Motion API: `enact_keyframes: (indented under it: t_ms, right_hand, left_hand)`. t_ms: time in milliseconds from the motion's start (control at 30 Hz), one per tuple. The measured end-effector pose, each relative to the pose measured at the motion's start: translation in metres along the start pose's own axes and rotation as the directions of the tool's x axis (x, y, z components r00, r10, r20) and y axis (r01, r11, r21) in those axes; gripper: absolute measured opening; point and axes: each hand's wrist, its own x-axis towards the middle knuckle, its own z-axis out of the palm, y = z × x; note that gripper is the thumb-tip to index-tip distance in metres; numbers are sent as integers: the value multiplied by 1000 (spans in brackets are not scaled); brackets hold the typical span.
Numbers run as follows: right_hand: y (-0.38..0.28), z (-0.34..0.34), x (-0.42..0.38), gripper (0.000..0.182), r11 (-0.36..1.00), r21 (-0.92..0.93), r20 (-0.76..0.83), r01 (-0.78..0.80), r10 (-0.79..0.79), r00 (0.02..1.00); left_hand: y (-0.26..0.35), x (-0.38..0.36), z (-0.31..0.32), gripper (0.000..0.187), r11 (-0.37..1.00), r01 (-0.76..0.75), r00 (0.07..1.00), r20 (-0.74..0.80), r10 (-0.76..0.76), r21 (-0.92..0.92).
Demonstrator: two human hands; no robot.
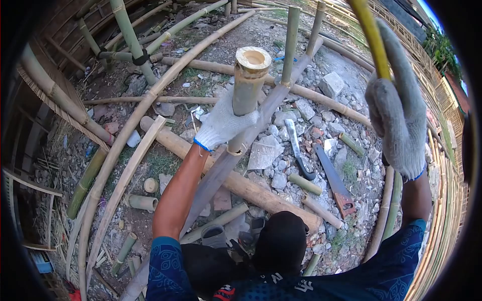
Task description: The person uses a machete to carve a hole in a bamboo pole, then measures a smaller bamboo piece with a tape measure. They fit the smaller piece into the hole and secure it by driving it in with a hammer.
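My left hand [226, 123], in a white knit glove with a blue cuff edge, is wrapped round a thick bamboo piece [248, 85]. That piece stands upright, its cut top facing me with a round hollow in it. Below the hand a thinner bamboo post [236, 145] meets a grey wooden beam [213, 173]; the glove hides how the two bamboo parts join. Raised at the upper right, my gloved right hand [404, 120] is closed round a yellow handle [372, 40], one finger stretched along it. The handle's far end is out of frame.
On the rubble lie a machete [296, 150] with a dark handle, a handsaw [332, 178] and short bamboo offcuts [305, 184]. A thick bamboo pole [256, 193] crosses beneath the beam. Another bamboo post [290, 47] rises from the beam's far end. Long curved poles [150, 98] lie left.
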Motion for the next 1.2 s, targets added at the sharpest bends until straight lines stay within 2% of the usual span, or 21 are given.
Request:
enact_keyframes:
  t_ms: [33, 67, 100, 200, 300, 400, 433, 533, 567, 667, 767, 833, 867, 933, 967, 1000, 1067, 1167, 1200]
  right_hand:
    - [4, -3, 2, 54, 990, -136, 227, 30, 2, 974]
    - [2, -1, 6, 55, 972, -218, 389, 84, 7, 921]
    - [0, 1, 13, 56, 957, -271, 465, 106, 34, 885]
    - [-3, 2, 30, 55, 960, -259, 402, 104, 9, 916]
    - [1, 6, 50, 56, 945, -286, 240, 160, -91, 966]
    - [21, 18, 68, 60, 933, -286, 23, 217, -220, 975]
    - [17, 22, 66, 60, 949, -262, 14, 173, -176, 984]
    - [7, 48, 41, 61, 996, -87, 26, 12, -10, 1000]
    - [13, 57, 30, 61, 996, -93, 42, 0, 4, 999]
    - [24, 83, -10, 60, 976, -15, 133, -215, 215, 967]
    - [52, 122, -63, 56, 888, 7, 142, -460, 455, 879]
    - [85, 160, -109, 54, 872, -109, 59, -477, 484, 873]
    - [101, 182, -134, 53, 879, -192, 0, -436, 444, 896]
    - [121, 218, -175, 52, 770, -190, 5, -609, 621, 784]
    - [129, 232, -192, 53, 690, -249, 40, -680, 709, 704]
    - [138, 244, -208, 54, 602, -311, 67, -735, 786, 615]
    - [156, 265, -241, 55, 521, -423, 94, -741, 839, 536]
    - [200, 296, -294, 58, 582, -487, 76, -651, 771, 632]
    - [205, 301, -301, 59, 601, -513, 86, -613, 746, 660]
  left_hand:
    - [-7, 2, -1, 48, 999, -20, 1000, -8, 20, -29]
    - [-18, 6, -2, 46, 998, -41, 999, -17, 40, -57]
    - [-21, 7, -4, 44, 995, -59, 998, -14, 58, -81]
    - [-26, 5, -16, 54, 997, 37, 999, -37, -39, -64]
    - [-27, 4, -27, 46, 995, 54, 993, -102, -63, -88]
    - [-32, 7, -40, 40, 988, -10, 966, -255, -30, -151]
    - [-42, 10, -47, 38, 987, -36, 948, -319, -16, -157]
    - [-58, 10, -73, 38, 994, 23, 879, -472, -70, -105]
    - [-75, 12, -83, 35, 995, -6, 852, -522, -46, -98]
    - [-126, 15, -113, 29, 960, -7, 796, -582, -164, -280]
    - [-148, 3, -135, 28, 940, -43, 758, -624, -191, -340]
    - [-169, -10, -145, 29, 912, -71, 727, -647, -230, -404]
    - [-176, -19, -142, 27, 905, -41, 716, -644, -270, -424]
    - [-187, -38, -138, 24, 889, 8, 691, -640, -336, -458]
    - [-237, -45, -141, 25, 944, 76, 636, -714, -293, -321]
    - [-240, -55, -139, 27, 932, 53, 644, -701, -306, -358]
    - [-241, -80, -131, 31, 902, 6, 656, -679, -329, -431]
    - [-209, -100, -116, 38, 829, -221, 523, -780, -343, -514]
    - [-206, -110, -117, 40, 820, -272, 520, -794, -315, -504]
